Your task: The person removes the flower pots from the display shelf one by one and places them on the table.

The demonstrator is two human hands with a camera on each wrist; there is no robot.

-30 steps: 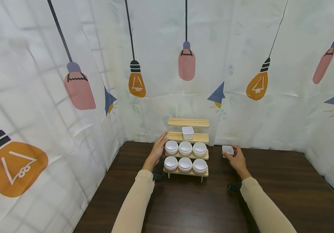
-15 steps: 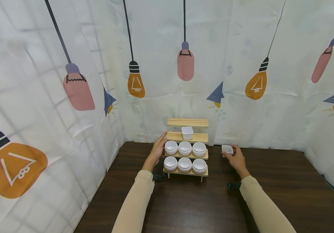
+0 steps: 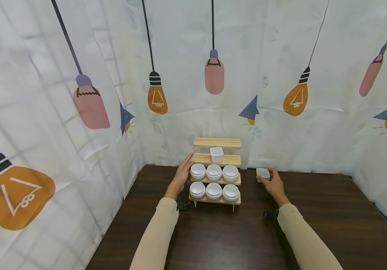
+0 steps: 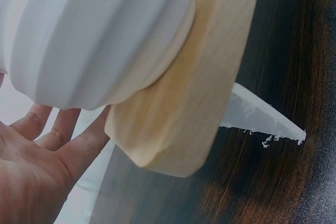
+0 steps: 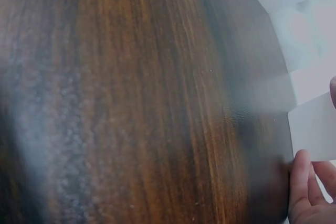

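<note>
A tiered wooden stand (image 3: 217, 142) is at the back of the table in the head view. Round white bowls (image 3: 213, 190) fill its two lower shelves, and one square white bowl (image 3: 216, 154) sits on the shelf above. My left hand (image 3: 181, 177) is along the stand's left side, fingers extended. In the left wrist view those fingers reach behind a ribbed bowl (image 4: 105, 35) and the shelf end (image 4: 173, 129). To the stand's right, my right hand (image 3: 274, 186) pinches a second square white bowl (image 3: 262, 174) at the table's back; the right wrist view shows only part of it.
The dark wood-grain table (image 3: 210, 240) runs back to a white curtain (image 3: 180, 127) printed with lamps. Under the shelf end, a pale translucent leg (image 4: 257, 114) stands on the table. The stand's top shelf holds nothing.
</note>
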